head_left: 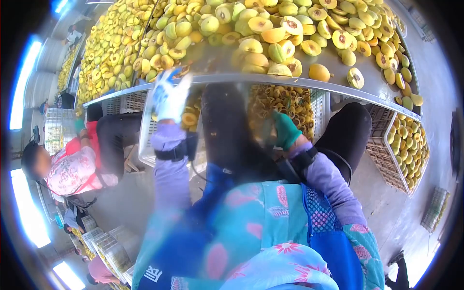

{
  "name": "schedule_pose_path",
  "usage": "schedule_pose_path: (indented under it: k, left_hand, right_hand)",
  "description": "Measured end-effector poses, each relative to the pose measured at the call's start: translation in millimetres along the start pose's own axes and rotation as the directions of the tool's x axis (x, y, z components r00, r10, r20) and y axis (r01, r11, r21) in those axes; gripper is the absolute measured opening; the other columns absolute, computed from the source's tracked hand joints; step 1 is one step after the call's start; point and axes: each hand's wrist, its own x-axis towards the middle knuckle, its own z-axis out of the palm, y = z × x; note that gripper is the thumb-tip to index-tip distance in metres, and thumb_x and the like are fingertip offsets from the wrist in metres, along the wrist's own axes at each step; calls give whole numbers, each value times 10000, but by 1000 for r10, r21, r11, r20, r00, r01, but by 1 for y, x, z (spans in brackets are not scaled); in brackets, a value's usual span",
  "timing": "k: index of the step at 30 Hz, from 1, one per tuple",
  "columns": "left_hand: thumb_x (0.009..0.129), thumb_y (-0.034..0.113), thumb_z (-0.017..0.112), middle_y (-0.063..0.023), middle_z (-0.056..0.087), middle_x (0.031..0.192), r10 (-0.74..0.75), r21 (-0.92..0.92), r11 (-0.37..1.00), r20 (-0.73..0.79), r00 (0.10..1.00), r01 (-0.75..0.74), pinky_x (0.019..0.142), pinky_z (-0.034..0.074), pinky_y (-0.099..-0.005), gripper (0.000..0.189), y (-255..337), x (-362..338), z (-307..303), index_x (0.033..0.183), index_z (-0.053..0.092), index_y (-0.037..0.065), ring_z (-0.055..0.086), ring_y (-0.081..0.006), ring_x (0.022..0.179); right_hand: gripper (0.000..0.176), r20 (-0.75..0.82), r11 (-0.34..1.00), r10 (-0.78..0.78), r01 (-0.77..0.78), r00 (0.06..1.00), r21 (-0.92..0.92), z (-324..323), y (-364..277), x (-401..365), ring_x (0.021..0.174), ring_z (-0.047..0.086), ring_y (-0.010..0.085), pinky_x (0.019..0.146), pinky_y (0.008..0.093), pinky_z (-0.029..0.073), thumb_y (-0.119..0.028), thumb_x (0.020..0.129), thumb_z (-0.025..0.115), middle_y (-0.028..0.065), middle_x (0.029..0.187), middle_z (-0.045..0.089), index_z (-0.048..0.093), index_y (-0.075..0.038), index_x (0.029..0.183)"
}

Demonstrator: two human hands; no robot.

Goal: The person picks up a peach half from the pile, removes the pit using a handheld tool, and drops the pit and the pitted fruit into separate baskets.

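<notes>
My left hand (171, 96), in a white and blue glove, is over the metal table's front edge (227, 78). Its fingers look spread, blurred by motion, with halved yellow-green fruit (166, 61) just beyond the fingertips. Lower and to the right, my right hand (287, 131) wears a green glove and is over a crate of brownish fruit pieces (292, 102) between my knees. Its fingers are curled, and a dark blurred shape beside them is too unclear to name. Many more fruit halves (341, 39) lie heaped across the table.
A white crate (146, 140) with fruit pieces stands below my left hand. At the right, a tilted crate (382, 137) is full of fruit halves. Another person (77, 166) sits at the left. Stacked crates (108, 246) stand at the lower left.
</notes>
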Motion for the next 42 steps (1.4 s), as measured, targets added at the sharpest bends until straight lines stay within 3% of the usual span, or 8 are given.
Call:
schedule_pose_path:
  k: [3,13,16,20,24,28,36,42]
  left_hand:
    - [755,311,637,-112,607,1078,427,-328,863,63,902,-385,878,455,-394,418,77,39,40,1127,611,122,556,-313,1023]
    - [910,137,558,-143,587,1141,343,-854,9,492,800,521,810,540,-351,378,47,39,73,1248,489,-16,620,-243,975]
    - [827,48,632,-128,609,1119,472,-586,702,-43,880,-405,850,510,-335,400,46,7,68,1207,522,-13,621,-227,972]
    - [729,-20,668,-83,651,1028,453,-619,692,-29,891,-372,871,479,-297,412,75,-6,56,1129,572,5,615,-170,967]
    - [908,214,566,-111,643,1050,210,-741,-227,596,775,632,868,484,-303,313,63,-2,68,1134,582,-2,618,-181,962]
    - [988,377,373,-136,646,1024,413,-791,605,207,887,-97,838,497,-300,463,76,-9,51,1121,577,-17,623,-180,937]
    - [960,286,485,-107,674,1009,487,-519,736,-40,872,-435,787,515,-290,353,74,-11,59,1102,612,-11,647,-169,837]
    - [883,225,570,-37,677,755,98,-863,401,373,923,306,602,485,-254,251,96,-18,49,947,665,2,618,-106,665]
  right_hand:
    - [242,105,583,409,-349,906,734,83,-73,-18,553,469,144,535,300,431,-283,920,548,23,617,463,584,-62,1012]
    - [267,-303,975,-26,-43,953,-220,147,-152,19,489,423,75,436,230,353,-341,947,493,-29,595,456,550,-83,905]
    - [253,-407,975,190,-121,893,188,125,-138,32,508,434,64,453,214,356,-337,956,481,-28,607,482,547,-100,897]
    - [299,-318,722,-391,74,863,-688,127,-110,32,540,481,125,487,286,386,-335,959,476,35,607,509,545,-65,850]
    - [350,-404,931,-123,-35,907,-362,123,-118,35,571,514,206,538,367,406,-330,963,470,122,627,537,560,-11,851]
    - [376,-292,723,-423,126,857,-679,133,-113,36,577,525,235,541,376,407,-339,961,475,174,657,568,577,11,868]
    - [384,-292,667,-429,82,855,-741,141,-102,32,588,532,245,545,377,410,-330,965,472,188,672,570,568,26,860]
    - [366,-207,596,-585,242,785,-766,149,-93,23,586,513,223,554,371,419,-316,973,466,161,670,567,561,24,876]
